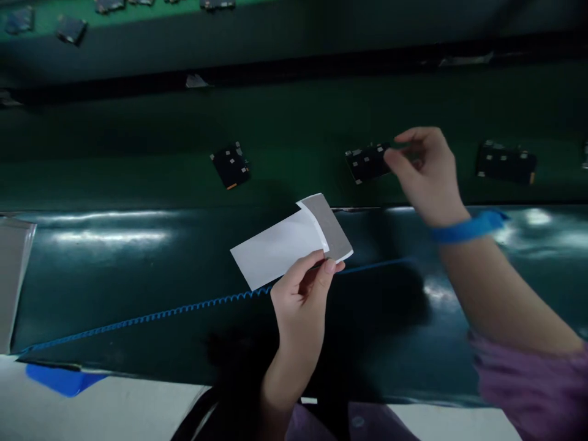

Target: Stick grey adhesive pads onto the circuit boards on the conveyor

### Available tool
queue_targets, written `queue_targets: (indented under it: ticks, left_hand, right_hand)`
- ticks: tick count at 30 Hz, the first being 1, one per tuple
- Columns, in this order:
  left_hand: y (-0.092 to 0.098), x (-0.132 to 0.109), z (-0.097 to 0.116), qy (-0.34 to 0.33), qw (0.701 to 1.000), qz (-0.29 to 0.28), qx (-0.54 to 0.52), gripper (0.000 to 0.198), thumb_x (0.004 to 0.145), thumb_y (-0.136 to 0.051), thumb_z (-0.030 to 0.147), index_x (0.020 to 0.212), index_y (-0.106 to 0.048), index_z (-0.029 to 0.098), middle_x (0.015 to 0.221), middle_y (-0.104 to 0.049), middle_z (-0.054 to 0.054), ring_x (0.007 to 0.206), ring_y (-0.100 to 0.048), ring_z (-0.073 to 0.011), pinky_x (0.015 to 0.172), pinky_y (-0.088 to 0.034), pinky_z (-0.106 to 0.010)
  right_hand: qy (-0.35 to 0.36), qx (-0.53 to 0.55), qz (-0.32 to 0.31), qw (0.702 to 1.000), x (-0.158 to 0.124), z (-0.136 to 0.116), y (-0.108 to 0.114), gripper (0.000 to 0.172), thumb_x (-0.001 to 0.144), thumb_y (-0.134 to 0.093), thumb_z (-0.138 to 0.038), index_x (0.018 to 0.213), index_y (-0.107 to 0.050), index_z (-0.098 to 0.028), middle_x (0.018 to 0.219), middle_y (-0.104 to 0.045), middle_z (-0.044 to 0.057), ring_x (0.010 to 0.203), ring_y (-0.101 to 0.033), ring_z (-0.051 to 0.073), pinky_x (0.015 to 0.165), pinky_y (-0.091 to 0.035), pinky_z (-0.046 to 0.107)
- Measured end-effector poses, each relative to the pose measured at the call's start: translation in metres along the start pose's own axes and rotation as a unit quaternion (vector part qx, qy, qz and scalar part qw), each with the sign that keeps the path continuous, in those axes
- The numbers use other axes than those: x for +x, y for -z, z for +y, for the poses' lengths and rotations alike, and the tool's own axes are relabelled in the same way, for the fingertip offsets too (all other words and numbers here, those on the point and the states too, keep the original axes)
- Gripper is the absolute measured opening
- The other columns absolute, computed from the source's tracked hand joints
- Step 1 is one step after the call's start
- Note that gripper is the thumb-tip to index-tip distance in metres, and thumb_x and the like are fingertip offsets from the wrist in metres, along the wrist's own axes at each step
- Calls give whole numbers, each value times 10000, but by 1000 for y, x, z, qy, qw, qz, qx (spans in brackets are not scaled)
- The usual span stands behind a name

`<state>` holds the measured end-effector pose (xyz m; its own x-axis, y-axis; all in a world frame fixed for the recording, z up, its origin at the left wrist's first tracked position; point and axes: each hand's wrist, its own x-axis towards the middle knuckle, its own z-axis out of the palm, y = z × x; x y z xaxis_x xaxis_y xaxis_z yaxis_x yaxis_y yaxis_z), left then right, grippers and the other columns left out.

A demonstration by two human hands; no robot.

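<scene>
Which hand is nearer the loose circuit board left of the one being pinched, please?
Left: the left hand is below-right of that circuit board; the right hand is farther right, pinching the neighbouring board.

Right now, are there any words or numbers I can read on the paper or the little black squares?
None can be read.
The white sheet in the left hand is blank, with a plain grey patch.
The black board at the right hand and the other boards show only blurred marks.

head cam | looks forward-down | close over dark green bench | single view
</scene>
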<state>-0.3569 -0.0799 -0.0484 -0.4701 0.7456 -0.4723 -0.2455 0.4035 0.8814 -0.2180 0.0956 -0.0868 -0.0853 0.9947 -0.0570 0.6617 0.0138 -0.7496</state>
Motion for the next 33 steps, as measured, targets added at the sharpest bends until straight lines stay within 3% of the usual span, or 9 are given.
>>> queue_targets:
  ticks: [3, 5, 9, 11, 15, 21, 27, 30, 33]
  left_hand:
    - [2, -1, 1, -19, 1000, -18, 3, 133, 826, -678, 214, 928, -739, 154, 832, -768, -54, 791, -748, -211, 730, -639, -286]
    - [3, -2, 3, -38, 999, -27, 19, 126, 831, -671, 208, 930, -740, 171, 859, -769, -50, 803, -745, -202, 736, -637, -286]
    - [6, -3, 4, -57, 996, -36, 60, 134, 834, -672, 222, 946, -738, 192, 900, -765, -43, 817, -737, -188, 735, -629, -276]
    - [8, -4, 2, -53, 996, -28, 63, 230, 838, -671, 237, 1062, -705, 201, 905, -764, -38, 814, -733, -178, 734, -622, -263]
    - [12, -7, -2, -41, 997, -23, 66, 464, 852, -660, 231, 1301, -544, 241, 909, -759, -20, 827, -724, -155, 743, -605, -234]
    - [19, -9, 0, -44, 992, -43, 110, 505, 882, -608, 207, 1365, -466, 246, 986, -751, -48, 886, -723, -180, 758, -605, -251]
    - [28, -6, 2, -142, 967, -86, 192, 477, 902, -564, 152, 1358, -476, 260, 1000, -749, -37, 919, -724, -188, 783, -617, -255]
    - [32, -4, 1, -206, 945, -105, 229, 500, 915, -536, 123, 1388, -431, 248, 1030, -741, -36, 925, -723, -180, 767, -630, -257]
    - [36, -2, 1, -231, 932, -111, 256, 531, 925, -517, 110, 1420, -374, 242, 1034, -736, -36, 939, -720, -169, 771, -633, -245]
  right_hand:
    - [218, 36, -118, 968, -56, -30, 15, 84, 881, -610, -237, 961, -598, -256, 1013, -610, 56, 930, -610, 208, 762, -518, 369]
    - [268, 33, -171, 948, -81, -44, 19, 93, 900, -585, -244, 954, -630, -305, 1017, -610, 45, 938, -618, 216, 756, -547, 379]
    - [254, 14, -220, 942, -94, -50, 13, 162, 932, -523, -277, 977, -673, -319, 1072, -614, 55, 980, -627, 246, 801, -573, 423]
    - [250, 9, -236, 939, -90, -48, 9, 169, 943, -503, -287, 966, -670, -293, 1098, -607, 65, 1011, -621, 250, 820, -572, 422]
    - [243, 16, -289, 926, -86, -46, 6, 161, 956, -482, -294, 944, -639, -262, 1116, -584, 78, 1002, -617, 228, 754, -576, 353]
    - [230, 31, -331, 915, -85, -47, 5, 106, 946, -509, -303, 938, -602, -252, 1097, -573, 81, 973, -615, 212, 720, -569, 322]
    - [222, 34, -326, 919, -85, -47, 4, 160, 952, -500, -344, 891, -611, -246, 1096, -576, 81, 971, -622, 213, 725, -575, 329]
    - [217, 37, -335, 916, -84, -48, 4, 192, 952, -499, -362, 853, -601, -233, 1069, -575, 81, 958, -624, 207, 728, -576, 327]
    - [222, 40, -324, 919, -84, -50, 2, 169, 952, -502, -342, 883, -606, -229, 1079, -573, 85, 990, -618, 211, 759, -575, 333]
